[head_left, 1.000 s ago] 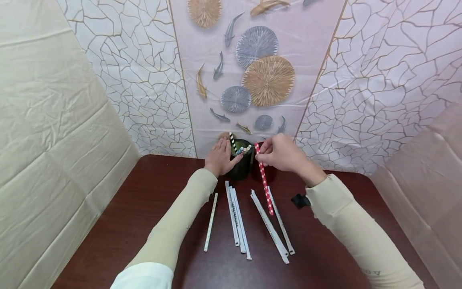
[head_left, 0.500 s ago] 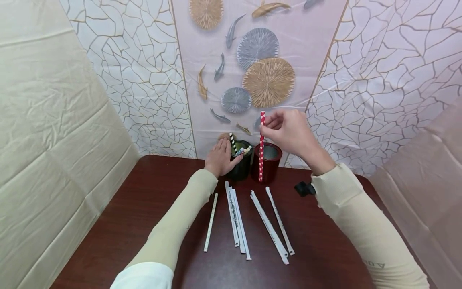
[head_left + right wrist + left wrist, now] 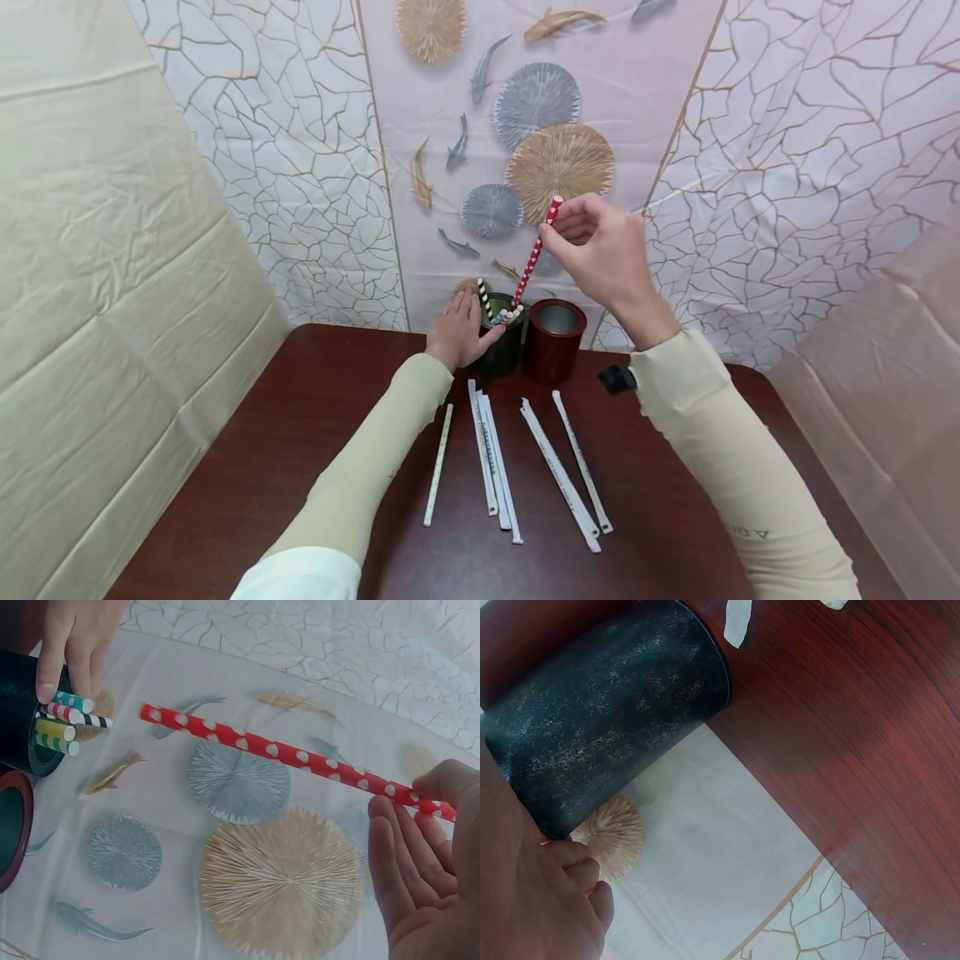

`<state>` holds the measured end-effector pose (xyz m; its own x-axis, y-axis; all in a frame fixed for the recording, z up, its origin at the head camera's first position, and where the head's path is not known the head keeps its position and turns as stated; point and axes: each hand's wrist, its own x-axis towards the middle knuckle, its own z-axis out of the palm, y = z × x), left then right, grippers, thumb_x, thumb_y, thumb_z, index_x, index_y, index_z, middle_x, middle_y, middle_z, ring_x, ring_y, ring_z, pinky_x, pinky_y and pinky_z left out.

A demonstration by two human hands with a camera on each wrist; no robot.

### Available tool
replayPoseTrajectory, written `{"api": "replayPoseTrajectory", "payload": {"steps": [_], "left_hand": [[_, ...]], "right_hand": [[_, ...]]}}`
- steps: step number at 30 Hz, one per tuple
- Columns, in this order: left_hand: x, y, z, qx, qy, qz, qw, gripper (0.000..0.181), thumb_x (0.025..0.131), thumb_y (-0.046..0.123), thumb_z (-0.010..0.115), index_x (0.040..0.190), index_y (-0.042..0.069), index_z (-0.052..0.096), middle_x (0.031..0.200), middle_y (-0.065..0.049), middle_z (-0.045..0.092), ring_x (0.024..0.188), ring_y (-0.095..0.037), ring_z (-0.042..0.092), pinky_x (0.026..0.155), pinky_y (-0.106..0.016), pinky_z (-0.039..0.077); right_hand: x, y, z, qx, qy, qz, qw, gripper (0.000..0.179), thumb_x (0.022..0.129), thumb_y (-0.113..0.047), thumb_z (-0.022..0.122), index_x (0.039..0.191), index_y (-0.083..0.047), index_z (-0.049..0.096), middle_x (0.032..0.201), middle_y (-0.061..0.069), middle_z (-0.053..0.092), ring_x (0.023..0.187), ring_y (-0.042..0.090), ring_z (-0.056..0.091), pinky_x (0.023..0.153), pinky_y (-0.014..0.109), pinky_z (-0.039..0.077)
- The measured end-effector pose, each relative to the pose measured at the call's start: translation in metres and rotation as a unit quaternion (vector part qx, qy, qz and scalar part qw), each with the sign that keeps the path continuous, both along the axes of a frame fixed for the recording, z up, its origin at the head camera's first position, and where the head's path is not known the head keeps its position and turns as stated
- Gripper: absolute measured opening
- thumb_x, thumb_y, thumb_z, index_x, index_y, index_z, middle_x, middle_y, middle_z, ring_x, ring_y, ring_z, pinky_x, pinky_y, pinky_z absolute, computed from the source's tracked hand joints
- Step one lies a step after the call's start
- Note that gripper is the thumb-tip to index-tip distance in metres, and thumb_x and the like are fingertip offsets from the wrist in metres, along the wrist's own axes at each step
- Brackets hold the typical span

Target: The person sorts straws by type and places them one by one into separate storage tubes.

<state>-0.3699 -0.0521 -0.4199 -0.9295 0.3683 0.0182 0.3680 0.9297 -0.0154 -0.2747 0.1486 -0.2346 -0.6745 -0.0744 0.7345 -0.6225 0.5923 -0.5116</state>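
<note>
My right hand (image 3: 607, 250) pinches a red paper straw with white hearts (image 3: 534, 254) by its upper end, between thumb and fingers. The straw slants down to the left, its lower tip right at the rim of the dark green cup (image 3: 501, 357) in the head view. My left hand (image 3: 456, 329) holds that cup, with the thumb across its near side and the fingers along its left and back. Inside the cup stand a black-and-white striped straw (image 3: 485, 300) and several coloured straws, among them a yellow one (image 3: 56, 732) and a green striped one (image 3: 58, 744).
A dark red cup (image 3: 553, 350) stands just right of the green one, with no straw showing in it. Several paper-wrapped straws (image 3: 558, 475) and one pale unwrapped straw (image 3: 438, 467) lie in front on the brown table (image 3: 300, 467). A patterned cloth wall rises behind.
My right hand has lifted the red straw up from the wrapped straws, past the red cup, and swung its lower tip left to the green cup. The left hand has stayed in place.
</note>
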Motion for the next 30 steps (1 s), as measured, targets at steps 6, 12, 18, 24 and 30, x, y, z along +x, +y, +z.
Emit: {"api": "replayPoseTrajectory", "payload": {"steps": [6,12,18,24,30], "left_hand": [[0.000,-0.002,-0.001,0.008,0.006,0.001,0.9999,0.092,0.109,0.070,0.018,0.169,0.001,0.014,0.178,-0.016,0.014,0.167,-0.029,0.013,0.136,-0.040,0.018],[0.001,-0.003,-0.002,0.010,0.006,0.004,0.9999,0.093,0.108,0.071,0.017,0.169,0.001,0.013,0.178,-0.016,0.013,0.167,-0.028,0.013,0.136,-0.040,0.018],[0.000,-0.003,-0.004,0.008,0.004,0.010,0.9999,0.093,0.108,0.072,0.017,0.169,0.002,0.013,0.178,-0.015,0.013,0.167,-0.028,0.013,0.136,-0.040,0.018],[-0.002,-0.002,-0.004,0.006,0.002,0.007,1.0000,0.094,0.107,0.073,0.015,0.169,0.002,0.014,0.179,-0.015,0.013,0.167,-0.028,0.012,0.136,-0.039,0.018],[-0.002,0.000,-0.002,0.007,0.002,0.009,0.9999,0.094,0.107,0.073,0.016,0.170,0.002,0.013,0.179,-0.015,0.012,0.167,-0.027,0.012,0.136,-0.039,0.017]], "right_hand": [[-0.013,-0.004,-0.009,-0.032,0.012,-0.016,0.9993,0.016,0.091,-0.010,0.079,0.097,0.004,0.073,0.091,0.019,0.080,0.071,-0.011,0.065,0.071,0.007,0.056],[-0.029,-0.009,-0.030,-0.046,0.011,-0.023,0.9986,0.016,0.091,-0.007,0.077,0.098,0.006,0.072,0.092,0.020,0.080,0.079,0.025,0.079,0.070,0.004,0.053],[-0.045,-0.015,-0.056,-0.055,-0.010,-0.022,0.9982,0.016,0.091,-0.008,0.076,0.099,0.006,0.072,0.093,0.021,0.081,0.083,0.032,0.080,0.070,0.004,0.053],[-0.055,-0.019,-0.081,-0.055,-0.037,-0.032,0.9973,0.017,0.091,-0.009,0.076,0.100,0.005,0.073,0.095,0.020,0.080,0.085,0.031,0.080,0.075,0.026,0.064],[-0.061,-0.026,-0.098,-0.055,-0.067,-0.030,0.9958,0.019,0.093,-0.012,0.076,0.102,0.004,0.073,0.098,0.020,0.080,0.089,0.032,0.080,0.081,0.041,0.066]]}}
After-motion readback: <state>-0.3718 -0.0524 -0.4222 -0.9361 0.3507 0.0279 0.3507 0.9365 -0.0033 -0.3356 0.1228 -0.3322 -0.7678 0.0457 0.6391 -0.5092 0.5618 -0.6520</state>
